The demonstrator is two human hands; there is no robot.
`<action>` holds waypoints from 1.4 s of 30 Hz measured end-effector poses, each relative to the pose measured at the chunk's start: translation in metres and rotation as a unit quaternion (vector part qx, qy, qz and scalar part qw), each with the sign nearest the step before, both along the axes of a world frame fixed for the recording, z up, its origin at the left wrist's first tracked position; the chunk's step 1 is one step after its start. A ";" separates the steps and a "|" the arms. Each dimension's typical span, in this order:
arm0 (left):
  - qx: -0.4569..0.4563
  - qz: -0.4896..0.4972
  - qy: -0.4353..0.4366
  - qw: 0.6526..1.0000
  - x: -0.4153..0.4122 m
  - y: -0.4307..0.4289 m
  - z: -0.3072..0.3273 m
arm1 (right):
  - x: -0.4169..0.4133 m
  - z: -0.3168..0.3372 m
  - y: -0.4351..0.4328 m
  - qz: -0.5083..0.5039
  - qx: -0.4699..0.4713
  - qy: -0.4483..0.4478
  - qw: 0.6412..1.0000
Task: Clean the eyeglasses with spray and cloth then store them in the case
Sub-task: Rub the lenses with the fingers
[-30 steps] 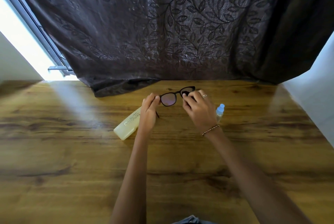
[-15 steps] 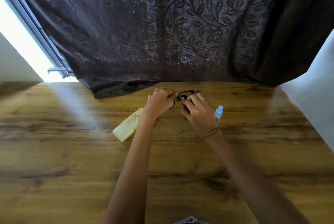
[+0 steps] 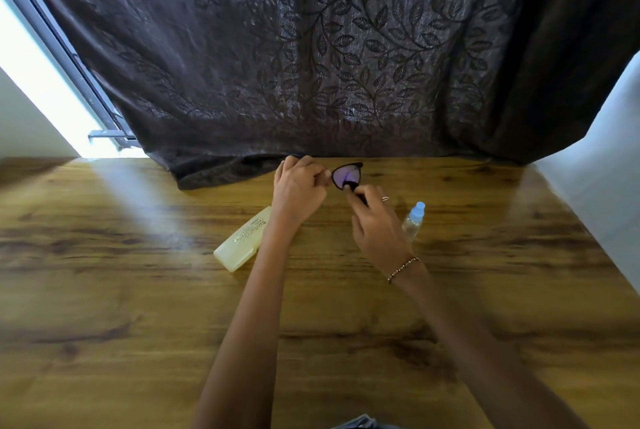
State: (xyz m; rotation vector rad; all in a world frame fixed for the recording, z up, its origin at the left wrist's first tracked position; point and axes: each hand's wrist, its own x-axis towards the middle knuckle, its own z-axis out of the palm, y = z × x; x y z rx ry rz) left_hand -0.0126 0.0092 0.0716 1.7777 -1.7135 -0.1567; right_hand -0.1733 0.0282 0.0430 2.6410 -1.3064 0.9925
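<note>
Left hand point(image 3: 299, 188): fingers curled, pinching one end of the eyeglasses point(image 3: 347, 175). Right hand point(image 3: 378, 220): thumb and forefinger pinch the lower rim of the visible lens, with something dark between them; cloth or temple, cannot tell. Spray bottle point(image 3: 413, 220) stands just right of the right fingers. Case point(image 3: 242, 240), closed, lies by the left wrist, nearer the body than the fingers. Judged step: wiping a lens. Next move calls for light rubbing of both lenses, then folding the temples and opening the case.

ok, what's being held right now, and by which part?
The eyeglasses, by both hands: the left hand grips the end it covers; the right hand pinches the frame below the visible lens.
</note>
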 end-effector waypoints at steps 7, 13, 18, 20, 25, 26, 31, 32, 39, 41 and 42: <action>-0.022 -0.016 0.047 0.999 0.002 0.005 0.001 | 0.008 0.009 -0.010 -0.056 -0.018 -0.002 0.998; 0.008 -0.029 0.062 0.998 0.005 0.005 -0.002 | 0.010 0.005 -0.002 0.005 -0.028 0.047 0.998; -0.004 -0.021 0.079 0.997 0.002 0.006 -0.001 | 0.011 0.012 -0.013 -0.060 -0.016 0.013 0.998; -0.003 -0.012 0.088 0.996 0.005 0.006 0.000 | 0.009 0.009 -0.010 -0.056 -0.023 0.005 0.998; -0.001 -0.033 0.081 0.996 0.002 0.004 0.004 | 0.015 0.012 -0.007 0.009 -0.048 0.043 0.998; -0.006 -0.031 0.083 0.996 0.002 0.004 0.005 | 0.015 0.015 -0.011 -0.004 -0.038 0.039 0.998; -0.002 -0.011 0.096 0.995 0.010 0.004 0.006 | 0.010 0.014 -0.013 -0.048 -0.029 0.010 0.998; 0.003 -0.013 0.096 0.995 0.010 0.004 0.007 | 0.012 0.011 -0.009 -0.027 -0.036 0.019 0.999; 0.008 -0.026 0.100 0.995 0.007 0.008 0.008 | 0.015 0.017 -0.014 -0.058 -0.026 0.017 0.998; 0.011 -0.019 0.106 0.994 0.011 0.009 0.008 | 0.013 0.014 -0.010 -0.061 -0.029 0.017 0.998; 0.014 -0.020 0.106 0.994 0.012 0.009 0.008 | 0.014 0.011 -0.005 -0.049 -0.033 0.027 0.998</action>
